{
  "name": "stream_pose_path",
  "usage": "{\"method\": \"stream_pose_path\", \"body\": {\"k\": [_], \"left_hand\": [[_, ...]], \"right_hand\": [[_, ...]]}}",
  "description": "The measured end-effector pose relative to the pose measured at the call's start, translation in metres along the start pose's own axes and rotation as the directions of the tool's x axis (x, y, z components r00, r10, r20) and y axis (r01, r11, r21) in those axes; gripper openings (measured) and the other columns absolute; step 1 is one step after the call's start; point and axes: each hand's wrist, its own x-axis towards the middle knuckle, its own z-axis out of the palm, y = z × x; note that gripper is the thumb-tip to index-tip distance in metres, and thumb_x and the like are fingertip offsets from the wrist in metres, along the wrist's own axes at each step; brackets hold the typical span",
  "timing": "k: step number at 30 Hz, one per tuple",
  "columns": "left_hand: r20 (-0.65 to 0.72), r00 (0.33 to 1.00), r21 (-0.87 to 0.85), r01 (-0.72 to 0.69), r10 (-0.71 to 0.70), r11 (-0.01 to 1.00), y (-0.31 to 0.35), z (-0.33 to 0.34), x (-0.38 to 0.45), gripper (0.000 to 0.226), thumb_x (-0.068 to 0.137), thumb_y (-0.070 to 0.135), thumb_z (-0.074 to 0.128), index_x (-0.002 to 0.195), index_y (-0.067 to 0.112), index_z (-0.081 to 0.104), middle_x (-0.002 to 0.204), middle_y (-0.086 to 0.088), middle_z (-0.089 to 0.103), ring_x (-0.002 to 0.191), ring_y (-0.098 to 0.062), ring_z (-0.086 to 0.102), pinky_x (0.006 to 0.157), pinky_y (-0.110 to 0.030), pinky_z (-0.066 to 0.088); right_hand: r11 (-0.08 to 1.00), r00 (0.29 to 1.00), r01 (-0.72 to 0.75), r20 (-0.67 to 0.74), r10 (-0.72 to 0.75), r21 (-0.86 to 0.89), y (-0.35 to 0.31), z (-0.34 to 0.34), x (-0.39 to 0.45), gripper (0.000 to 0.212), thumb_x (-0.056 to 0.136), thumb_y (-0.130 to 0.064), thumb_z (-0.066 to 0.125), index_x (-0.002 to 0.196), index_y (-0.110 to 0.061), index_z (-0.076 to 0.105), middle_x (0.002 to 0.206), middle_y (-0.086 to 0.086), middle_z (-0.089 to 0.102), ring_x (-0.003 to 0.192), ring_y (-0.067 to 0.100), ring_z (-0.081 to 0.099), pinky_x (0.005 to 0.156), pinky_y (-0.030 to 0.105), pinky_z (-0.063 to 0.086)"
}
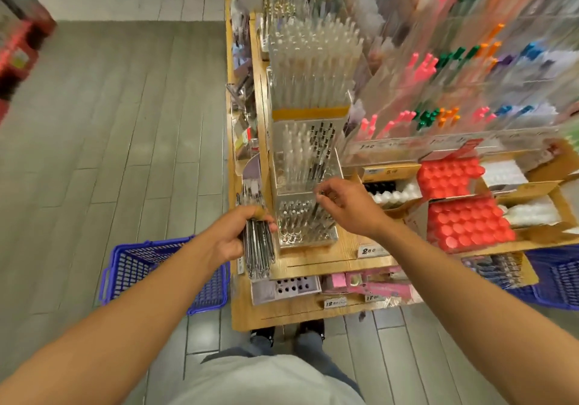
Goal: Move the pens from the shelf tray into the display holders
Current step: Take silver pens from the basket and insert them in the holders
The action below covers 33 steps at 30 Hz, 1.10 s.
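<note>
My left hand [233, 237] grips a bundle of clear-barrelled pens [258, 252] at the left edge of the wooden shelf. My right hand [346, 204] hovers over the clear acrylic display holder [305, 223], its fingers curled; whether they pinch a pen is unclear in the blur. The nearest tier of the holder holds several pens standing in holes. The tier behind it [305, 157] holds white pens and black pens. A taller tier [313, 69] further back is full of white-capped pens.
A blue basket [131, 266] sits on the floor to the left, another blue basket [557, 279] to the right. Red-capped boxes [463, 226] and cardboard trays fill the shelf's right side. Racks of coloured pens [438, 66] rise at the back right. Grey floor lies to the left.
</note>
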Motion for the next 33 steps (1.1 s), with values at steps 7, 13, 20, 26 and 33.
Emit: {"method": "stream_pose_path", "body": {"k": [7,13,20,26,33], "left_hand": [[-0.024,0.995,-0.066,-0.093,0.092,0.993,-0.007,0.01,-0.001,0.02,0.08,-0.006,0.061,0.098,0.001,0.056,0.078,-0.015,0.066,0.065,-0.023,0.069,0.056,-0.033,0.059],[-0.089,0.991,-0.059,-0.104,0.099,0.993,-0.016,0.02,0.003,0.022,0.074,-0.005,0.066,0.094,0.0,0.058,0.076,-0.015,0.066,0.066,-0.024,0.069,0.059,-0.033,0.06],[-0.086,0.992,-0.016,-0.091,0.089,0.996,-0.017,0.033,0.008,0.014,0.077,-0.004,0.063,0.09,0.0,0.06,0.078,-0.014,0.065,0.071,-0.024,0.066,0.063,-0.033,0.06],[-0.096,0.991,-0.011,-0.089,0.088,0.996,-0.016,0.036,0.007,0.007,0.089,-0.005,0.055,0.094,-0.002,0.058,0.077,-0.015,0.066,0.066,-0.024,0.068,0.057,-0.032,0.06],[-0.084,0.993,-0.018,-0.08,0.078,0.997,-0.014,0.038,0.0,0.023,0.075,-0.005,0.064,0.097,-0.005,0.059,0.079,-0.017,0.07,0.067,-0.025,0.07,0.059,-0.034,0.061]], "right_hand": [[0.953,0.95,0.237,0.252,-0.186,-0.189,0.013,-0.002,0.016,0.017,0.095,-0.027,0.061,0.103,-0.014,0.066,0.093,-0.002,0.064,0.079,0.01,0.061,0.075,0.035,0.057],[0.952,0.955,0.218,0.248,-0.163,-0.216,0.01,0.009,0.021,0.019,0.095,-0.029,0.059,0.107,-0.014,0.062,0.092,0.0,0.066,0.078,0.014,0.062,0.074,0.037,0.057],[0.947,0.959,0.202,0.248,-0.139,-0.249,0.015,0.01,0.014,0.011,0.094,-0.026,0.062,0.1,-0.017,0.062,0.088,-0.004,0.065,0.074,0.012,0.06,0.073,0.035,0.056],[0.914,0.962,0.213,0.238,-0.135,-0.344,0.011,0.018,0.012,0.013,0.092,-0.022,0.062,0.102,-0.015,0.067,0.102,0.001,0.057,0.086,0.02,0.059,0.075,0.036,0.053],[0.888,0.976,0.178,0.191,-0.104,-0.423,0.005,0.031,0.008,0.017,0.09,-0.019,0.06,0.099,-0.01,0.072,0.102,0.003,0.056,0.089,0.021,0.057,0.075,0.037,0.053]]}}
